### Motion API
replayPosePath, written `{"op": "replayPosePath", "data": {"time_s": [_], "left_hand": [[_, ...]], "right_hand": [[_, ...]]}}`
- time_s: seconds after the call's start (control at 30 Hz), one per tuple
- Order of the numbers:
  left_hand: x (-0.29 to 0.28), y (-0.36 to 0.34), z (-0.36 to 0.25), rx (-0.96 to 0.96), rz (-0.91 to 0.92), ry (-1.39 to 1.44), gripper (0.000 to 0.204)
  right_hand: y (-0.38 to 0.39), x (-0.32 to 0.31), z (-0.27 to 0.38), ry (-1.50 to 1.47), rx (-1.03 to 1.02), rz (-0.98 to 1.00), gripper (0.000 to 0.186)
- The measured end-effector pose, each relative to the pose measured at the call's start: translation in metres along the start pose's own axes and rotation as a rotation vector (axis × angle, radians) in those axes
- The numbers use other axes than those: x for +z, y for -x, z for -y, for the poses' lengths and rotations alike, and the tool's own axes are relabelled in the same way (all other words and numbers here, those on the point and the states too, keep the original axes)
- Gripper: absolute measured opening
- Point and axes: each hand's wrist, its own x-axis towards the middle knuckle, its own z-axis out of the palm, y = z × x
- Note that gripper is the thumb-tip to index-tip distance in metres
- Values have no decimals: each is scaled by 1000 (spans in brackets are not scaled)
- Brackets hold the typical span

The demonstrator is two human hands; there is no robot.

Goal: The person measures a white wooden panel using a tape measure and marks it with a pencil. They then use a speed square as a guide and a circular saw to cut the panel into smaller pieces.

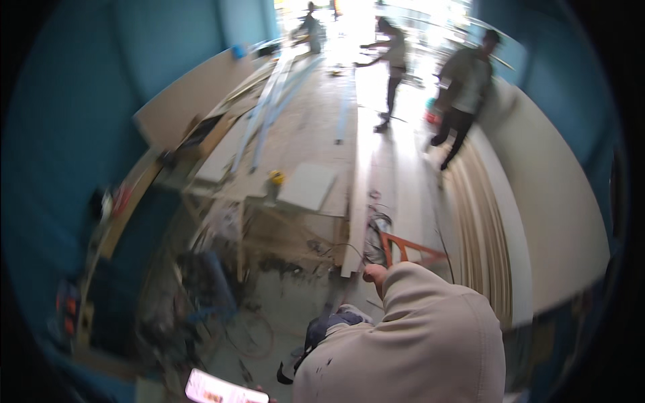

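Observation:
My left hand (265, 396) holds a lit phone (225, 388) low at the bottom edge, its fingers mostly hidden behind it. My right hand (375, 274), below a beige sleeve (416, 322), is closed just in front of an orange triangular frame (396, 248); whether it grips that frame or something hidden is unclear. Beside the frame lie dark tangled cables (376, 221). The long workbench (302, 121) carries a pale square board (306, 188), a small yellow tool (275, 178) and pale blue strips (262, 127).
Three people stand farther off (309, 33), (393, 57), (463, 87). Long timber strips (480, 221) and a large pale panel (557, 208) line the right side. A board (188, 94) leans at the left. Hoses and blurred tools (215, 289) lie on the floor (269, 322).

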Motion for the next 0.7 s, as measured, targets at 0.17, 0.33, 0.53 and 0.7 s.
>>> {"op": "replayPosePath", "data": {"time_s": [0.17,0.33,0.53,0.7], "left_hand": [[-136,-77,14,187,70,-189,61],[-133,-143,-26,-469,22,601,53],[-130,-211,-50,-407,-61,375,58],[-223,-300,-97,-298,-112,56,60]], "right_hand": [[107,81,102,-252,242,183,35],[108,131,182,-137,146,281,35],[9,195,229,-445,448,403,33],[-47,260,360,-233,324,311,36]]}}
